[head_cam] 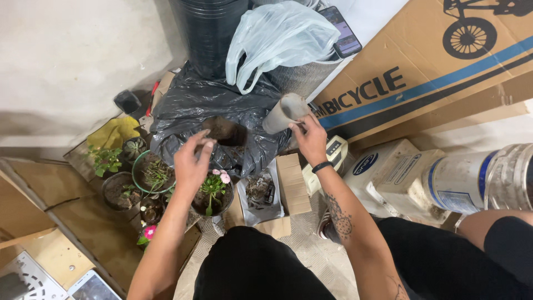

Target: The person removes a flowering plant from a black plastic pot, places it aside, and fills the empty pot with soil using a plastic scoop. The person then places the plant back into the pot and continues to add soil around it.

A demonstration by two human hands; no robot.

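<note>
Cardboard from a big flat box [444,72] fills the upper right, with a white plastic drum [483,178] lying below it. A black bin bag [194,111] slumps at centre, a pale plastic bag [277,39] above it. The right hand [311,139] grips a grey plastic cup [284,113], tilted. The left hand [191,161] pinches what looks like a dark clump of soil [225,131], just above a small flowering pot [212,195]. Other potted plants [150,172] crowd its left.
</note>
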